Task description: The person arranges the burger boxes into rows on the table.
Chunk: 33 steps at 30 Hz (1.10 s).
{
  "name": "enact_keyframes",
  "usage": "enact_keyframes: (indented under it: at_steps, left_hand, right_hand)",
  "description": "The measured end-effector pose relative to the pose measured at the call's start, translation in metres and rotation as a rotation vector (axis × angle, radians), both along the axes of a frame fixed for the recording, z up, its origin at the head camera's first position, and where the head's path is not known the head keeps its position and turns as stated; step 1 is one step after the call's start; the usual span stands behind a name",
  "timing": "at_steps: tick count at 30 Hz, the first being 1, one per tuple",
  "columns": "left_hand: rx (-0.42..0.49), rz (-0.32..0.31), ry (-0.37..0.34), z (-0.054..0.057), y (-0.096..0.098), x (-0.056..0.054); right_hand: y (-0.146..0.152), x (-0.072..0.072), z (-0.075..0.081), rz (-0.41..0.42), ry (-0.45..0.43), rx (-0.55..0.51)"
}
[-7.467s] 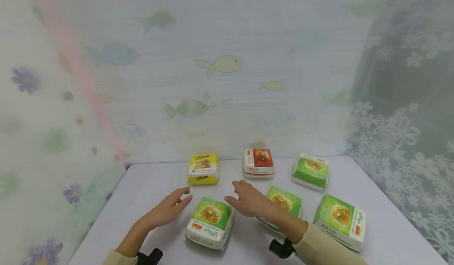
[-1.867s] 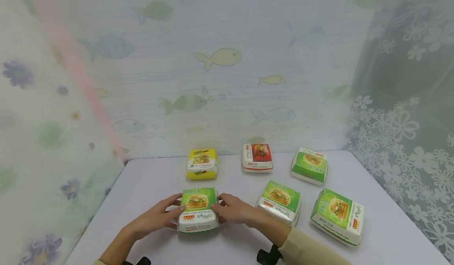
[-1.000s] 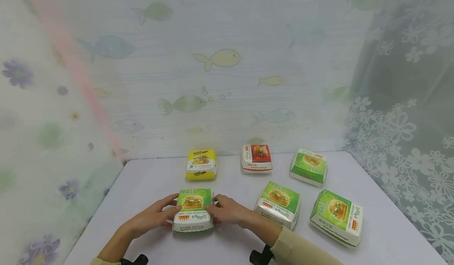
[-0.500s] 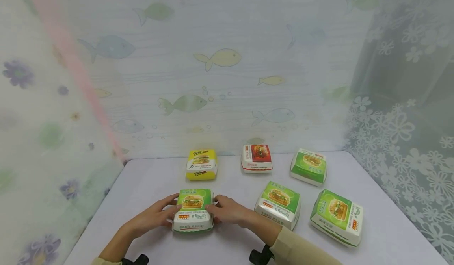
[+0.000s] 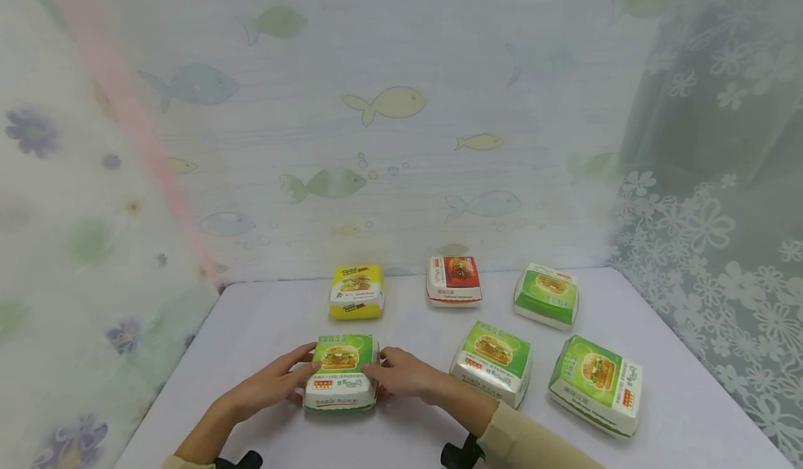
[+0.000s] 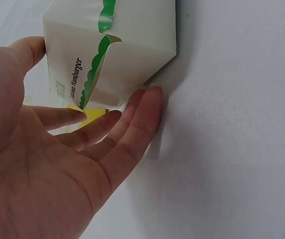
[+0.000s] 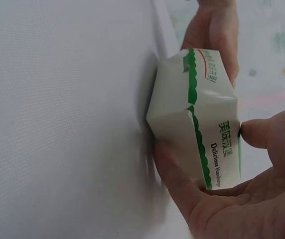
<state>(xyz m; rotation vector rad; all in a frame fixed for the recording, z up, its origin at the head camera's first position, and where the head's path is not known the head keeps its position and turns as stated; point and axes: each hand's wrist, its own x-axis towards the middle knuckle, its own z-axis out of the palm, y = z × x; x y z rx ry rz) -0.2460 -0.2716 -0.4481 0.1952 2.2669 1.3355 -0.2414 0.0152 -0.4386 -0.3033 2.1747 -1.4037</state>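
A green and white cardboard hamburger box (image 5: 341,373) sits at the front left of the table, squared toward me, with a burger picture on its lid. My left hand (image 5: 271,384) grips its left side, thumb at the lid's edge and fingers low along the side wall. From the right, my right hand (image 5: 408,373) holds it the same way, its thumb on the lid's edge. In the right wrist view the box (image 7: 197,104) shows its green scalloped seam, with the right fingertips at its lower edge close to the tabletop.
Behind it stand a yellow burger box (image 5: 356,292) and a red and white one (image 5: 454,281). Three more green boxes lie to the right: a near one (image 5: 492,361), a front right one (image 5: 596,385) and a back right one (image 5: 546,295). A fish-printed curtain (image 5: 401,141) hangs behind the white table (image 5: 251,316).
Since the earliest frame both hands have closed in on the box, which has turned square and shifted left. Over the last second hands and box stay nearly still.
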Motion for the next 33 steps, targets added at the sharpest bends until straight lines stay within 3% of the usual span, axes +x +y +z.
enact_keyframes:
  at_steps: [11,20,26,33]
  left_hand:
    - [-0.099,0.029,0.076,0.006,0.003,0.002]
    - [-0.254,0.031,0.337,0.018,0.008,0.006]
    - [-0.269,0.023,0.485,0.027,0.013,0.007]
    - [-0.250,0.002,0.624,0.033,0.022,0.005]
  right_hand:
    - [0.008,0.004,0.010,0.033,0.060,0.087]
    - [0.015,0.012,0.020,0.103,0.220,0.208]
    - [0.020,0.018,0.027,0.131,0.305,0.293]
    - [0.033,0.023,0.037,0.155,0.365,0.305]
